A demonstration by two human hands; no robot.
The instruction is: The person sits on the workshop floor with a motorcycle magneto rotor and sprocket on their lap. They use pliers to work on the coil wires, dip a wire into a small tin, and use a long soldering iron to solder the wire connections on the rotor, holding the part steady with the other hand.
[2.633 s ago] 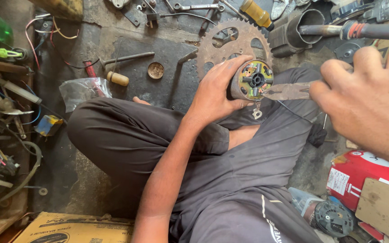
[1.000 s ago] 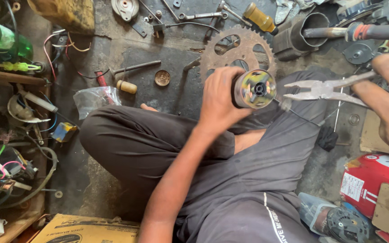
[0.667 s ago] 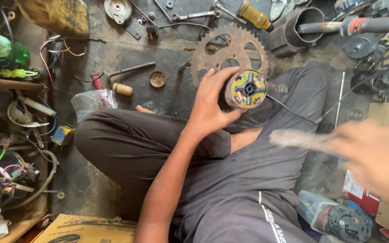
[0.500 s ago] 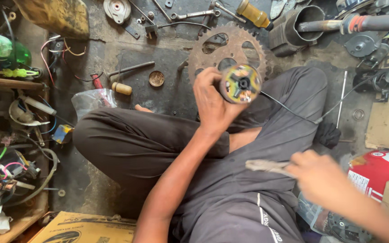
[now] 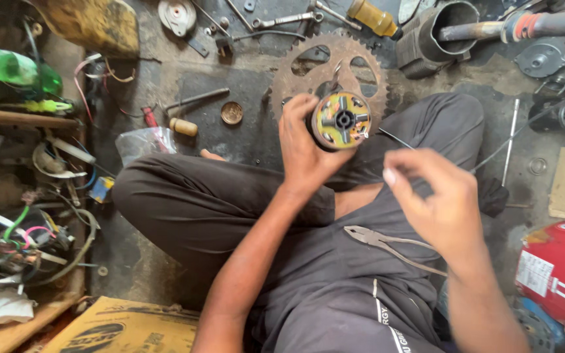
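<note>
Gripping round motor part by its rim, left hand; right hand just beside.

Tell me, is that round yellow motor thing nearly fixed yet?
Hard to say. The pliers lie on the lap, out of both hands, so that gripping step looks finished. The left hand holds the round motor part up, its open yellow face showing. The right hand hovers beside it, empty. The part is uncovered, with tools around, so work seems left.

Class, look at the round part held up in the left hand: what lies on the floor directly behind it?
A rusty toothed sprocket lies behind the round part. Its upper teeth and cut-outs show; the left hand and the part cover its lower middle.
</note>
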